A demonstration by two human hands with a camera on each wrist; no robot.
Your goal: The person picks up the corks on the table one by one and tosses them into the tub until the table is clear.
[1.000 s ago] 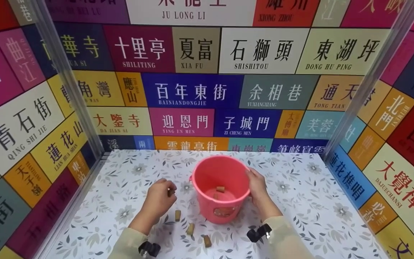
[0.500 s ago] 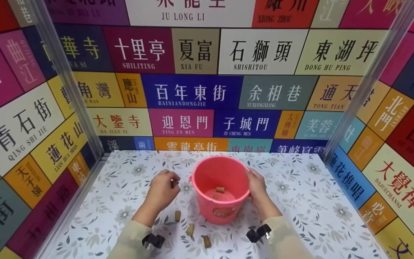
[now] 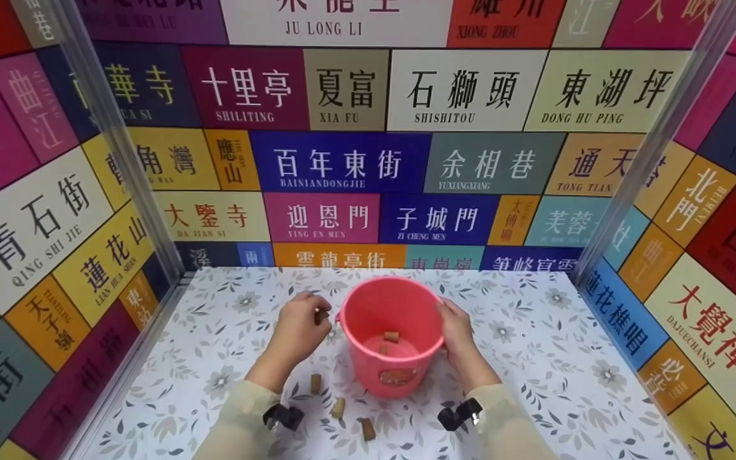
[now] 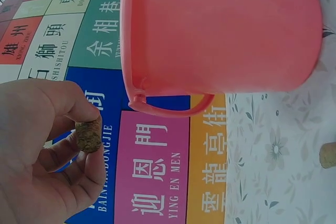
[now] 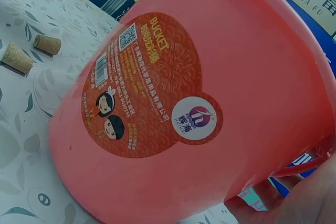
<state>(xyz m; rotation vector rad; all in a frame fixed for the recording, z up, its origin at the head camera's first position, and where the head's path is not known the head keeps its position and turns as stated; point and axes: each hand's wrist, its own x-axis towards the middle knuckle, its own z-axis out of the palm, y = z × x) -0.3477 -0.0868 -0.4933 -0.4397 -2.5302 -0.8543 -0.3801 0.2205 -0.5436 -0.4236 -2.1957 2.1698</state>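
A pink plastic bucket (image 3: pixel 368 367) stands upright on the table, with a couple of corks (image 3: pixel 391 336) visible on its bottom. My left hand (image 3: pixel 301 329) is just left of the bucket, apart from it, and in the left wrist view it pinches a brown cork (image 4: pixel 88 136) between thumb and fingers. On the far side, my right hand (image 3: pixel 459 329) grips the bucket near its rim. The right wrist view has that hand (image 5: pixel 304 200) at the bottom right corner, its fingers partly hidden by the bucket wall.
Three loose corks lie in front of the bucket: a left one (image 3: pixel 315 384), a middle one (image 3: pixel 338 407) and a near one (image 3: pixel 368 429). A floral cloth (image 3: pixel 534 396) covers the table. Colourful sign-printed walls (image 3: pixel 342 160) enclose the back and both sides.
My left hand has risen away from the loose corks and come a little right, nearer the bucket's rim. The bucket and right hand have stayed in place.
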